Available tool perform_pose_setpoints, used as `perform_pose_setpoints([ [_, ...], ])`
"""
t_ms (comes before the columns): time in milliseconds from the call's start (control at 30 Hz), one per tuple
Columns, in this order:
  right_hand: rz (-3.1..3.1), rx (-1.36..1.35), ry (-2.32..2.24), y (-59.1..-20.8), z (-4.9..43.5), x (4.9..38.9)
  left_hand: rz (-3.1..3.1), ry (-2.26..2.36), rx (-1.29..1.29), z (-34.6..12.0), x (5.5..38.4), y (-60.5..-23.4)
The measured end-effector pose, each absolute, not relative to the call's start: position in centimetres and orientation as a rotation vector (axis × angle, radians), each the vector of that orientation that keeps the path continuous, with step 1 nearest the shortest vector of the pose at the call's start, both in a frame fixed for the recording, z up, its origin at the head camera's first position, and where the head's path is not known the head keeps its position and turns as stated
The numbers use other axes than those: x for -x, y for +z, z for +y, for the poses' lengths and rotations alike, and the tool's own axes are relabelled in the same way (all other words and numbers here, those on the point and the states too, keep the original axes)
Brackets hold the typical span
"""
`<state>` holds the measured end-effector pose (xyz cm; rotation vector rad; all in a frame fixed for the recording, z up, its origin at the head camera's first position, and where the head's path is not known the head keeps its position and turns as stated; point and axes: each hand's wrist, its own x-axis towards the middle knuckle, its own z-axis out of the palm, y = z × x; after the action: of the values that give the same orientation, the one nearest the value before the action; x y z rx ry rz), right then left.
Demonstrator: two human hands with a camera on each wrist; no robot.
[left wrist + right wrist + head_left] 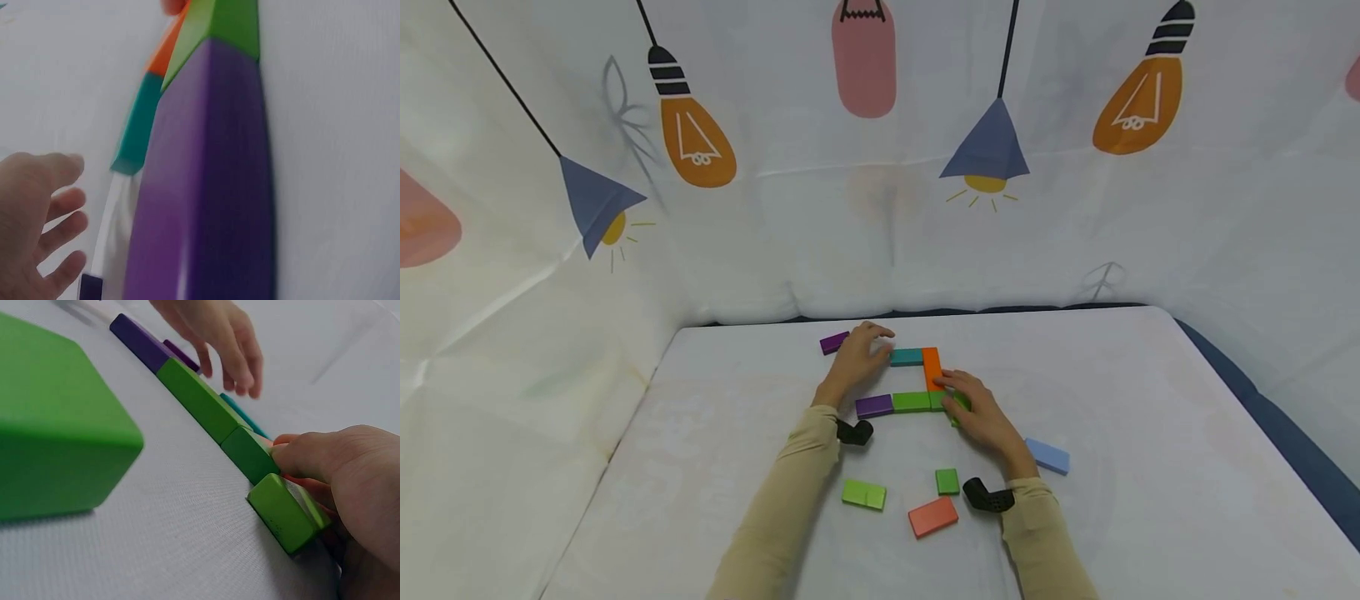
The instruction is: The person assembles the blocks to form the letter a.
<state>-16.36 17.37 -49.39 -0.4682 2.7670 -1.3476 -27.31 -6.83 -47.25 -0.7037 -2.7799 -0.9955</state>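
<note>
My left hand hovers with bent, spread fingers beside the teal block, holding nothing; a dark purple block lies by its wrist side. The teal block meets the top of an upright-running orange block. Below, a purple block, a long green block and a small green block form a row. My right hand touches the orange block's side with a fingertip, its thumb against the small green block. A lighter green block lies by that hand, partly covered.
Nearer the person lie a light green block, a green square block and a coral block. A light blue block lies right of the right wrist. All rest on a white table before a lamp-printed curtain.
</note>
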Motion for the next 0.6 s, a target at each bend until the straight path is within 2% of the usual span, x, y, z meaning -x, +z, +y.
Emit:
perform_pose_setpoints([
  [267, 2.767, 0.452, -1.348, -49.4, 17.3, 16.3, -2.649, -1.046, 0.372, -10.2, 27.6, -48.0],
  [600, 2.758, 0.44, -1.347, -49.3, 17.2, 16.3, -2.49, -1.107, 0.349, -11.6, 27.9, -48.6],
])
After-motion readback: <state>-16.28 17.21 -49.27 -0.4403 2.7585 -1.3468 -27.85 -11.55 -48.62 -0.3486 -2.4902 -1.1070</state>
